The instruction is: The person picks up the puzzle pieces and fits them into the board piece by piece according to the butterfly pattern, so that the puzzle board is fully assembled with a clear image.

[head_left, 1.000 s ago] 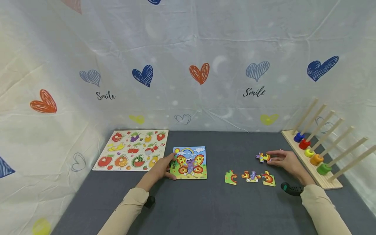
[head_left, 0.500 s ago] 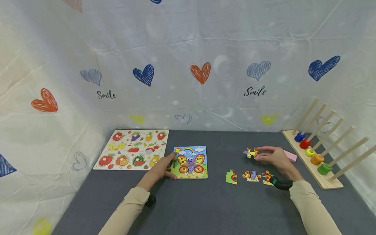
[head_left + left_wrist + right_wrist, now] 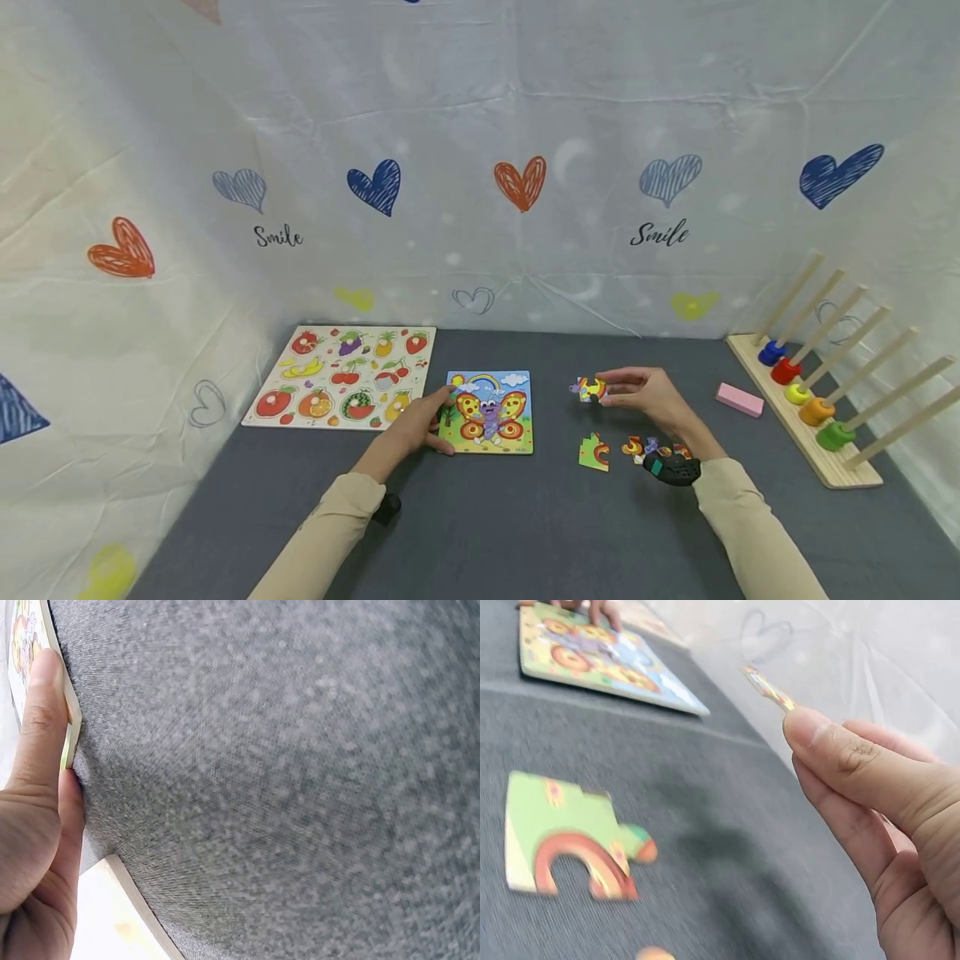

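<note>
A square butterfly puzzle board (image 3: 491, 414) lies mid-table. My left hand (image 3: 408, 427) grips its left edge; in the left wrist view the thumb (image 3: 43, 720) lies over one corner and a finger sits beside the edge. Right of the board, my right hand (image 3: 651, 398) pinches a small yellow and purple puzzle piece (image 3: 589, 388) between thumb and fingertips. The right wrist view shows this piece (image 3: 769, 688) edge-on, raised above the cloth. Below that hand lie a green corner piece (image 3: 594, 452) and other pieces (image 3: 634, 447), partly hidden by the black wrist camera.
A fruit peg puzzle (image 3: 341, 379) lies at the back left. On the right are a pink block (image 3: 739, 399) and a wooden stand (image 3: 810, 417) with upright pegs and coloured rings. Patterned white cloth (image 3: 450, 250) hangs behind the grey tabletop.
My right hand has carried the puzzle piece leftward toward the board, uncovering the pink block. Its wrist camera now covers some of the loose pieces. The left hand stays on the board.
</note>
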A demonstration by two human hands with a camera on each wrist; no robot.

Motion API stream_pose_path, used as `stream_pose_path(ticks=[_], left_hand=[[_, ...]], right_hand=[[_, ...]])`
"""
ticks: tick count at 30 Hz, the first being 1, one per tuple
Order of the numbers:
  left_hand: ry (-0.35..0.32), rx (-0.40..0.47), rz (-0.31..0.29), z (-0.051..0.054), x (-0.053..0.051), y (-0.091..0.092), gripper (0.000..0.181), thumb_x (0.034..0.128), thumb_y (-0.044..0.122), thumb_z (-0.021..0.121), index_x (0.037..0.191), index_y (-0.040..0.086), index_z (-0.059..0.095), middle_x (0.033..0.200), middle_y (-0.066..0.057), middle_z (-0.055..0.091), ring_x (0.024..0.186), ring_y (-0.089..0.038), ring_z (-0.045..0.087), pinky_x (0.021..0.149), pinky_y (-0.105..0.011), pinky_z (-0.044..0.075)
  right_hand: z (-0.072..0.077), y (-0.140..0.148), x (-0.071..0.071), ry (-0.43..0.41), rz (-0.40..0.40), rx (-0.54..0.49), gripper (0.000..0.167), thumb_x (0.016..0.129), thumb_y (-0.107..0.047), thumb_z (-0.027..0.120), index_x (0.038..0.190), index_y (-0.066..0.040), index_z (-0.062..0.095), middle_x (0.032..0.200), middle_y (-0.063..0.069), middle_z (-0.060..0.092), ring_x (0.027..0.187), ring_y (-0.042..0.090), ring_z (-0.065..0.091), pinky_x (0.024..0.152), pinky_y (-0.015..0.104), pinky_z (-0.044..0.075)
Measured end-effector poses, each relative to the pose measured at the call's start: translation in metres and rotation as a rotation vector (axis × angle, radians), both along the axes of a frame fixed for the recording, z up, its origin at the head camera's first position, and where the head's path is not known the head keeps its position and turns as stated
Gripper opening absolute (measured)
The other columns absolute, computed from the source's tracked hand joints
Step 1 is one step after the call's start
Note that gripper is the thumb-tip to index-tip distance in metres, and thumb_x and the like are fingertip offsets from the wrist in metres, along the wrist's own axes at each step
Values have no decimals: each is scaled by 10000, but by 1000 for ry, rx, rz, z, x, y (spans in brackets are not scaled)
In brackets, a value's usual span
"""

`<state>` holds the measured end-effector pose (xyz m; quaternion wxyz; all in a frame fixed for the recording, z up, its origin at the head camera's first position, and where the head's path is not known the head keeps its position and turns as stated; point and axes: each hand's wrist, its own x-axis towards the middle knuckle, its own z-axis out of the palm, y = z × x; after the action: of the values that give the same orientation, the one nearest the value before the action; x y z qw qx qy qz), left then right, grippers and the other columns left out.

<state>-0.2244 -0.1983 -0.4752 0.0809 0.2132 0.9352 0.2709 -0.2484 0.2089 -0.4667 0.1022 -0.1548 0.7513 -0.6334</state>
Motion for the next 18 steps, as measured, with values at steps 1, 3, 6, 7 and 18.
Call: stream_pose_path(ticks=[1,3,6,7,18], left_hand=[[2,1,0,0,0,0,910,637,197,886,1392,28,406,1176,-90,607,695,-144,458,694,-314,416],[8,0,0,0,0,0,909,637,202,887,1390,29,407,1185,-93,610,707,-149,465,701,-316,416],[12,-4,-3,0,0,0,900,642,214,885,1384,32,410,1204,-92,611,727,-151,470,713,-314,414],[13,-5,-3,0,0,0,898,640,216,886,1382,34,412,1204,-90,613,727,-150,469,714,-314,413],[-1,-8,7,1,-1,1,905,632,202,890,1385,34,417,1159,-69,607,692,-135,446,699,-309,408]], right_hand=[[0,-4,0,-3,4,-2,458,794,-30,765,1196,118,602,1192,184,642,935,120,660,777,315,541],[0,-11,0,-13,13,-8,460,788,-28,770,1193,114,606,1205,212,626,943,128,658,786,332,540],[0,-22,0,-27,22,-9,461,777,-24,779,1187,105,614,1210,228,619,946,136,659,794,359,539],[-1,-26,-1,-26,27,-10,460,776,-23,779,1185,106,614,1208,232,618,946,141,660,794,367,539],[-11,-77,-2,-24,73,-41,416,798,16,747,1181,109,616,1166,249,628,944,190,655,784,350,542]])
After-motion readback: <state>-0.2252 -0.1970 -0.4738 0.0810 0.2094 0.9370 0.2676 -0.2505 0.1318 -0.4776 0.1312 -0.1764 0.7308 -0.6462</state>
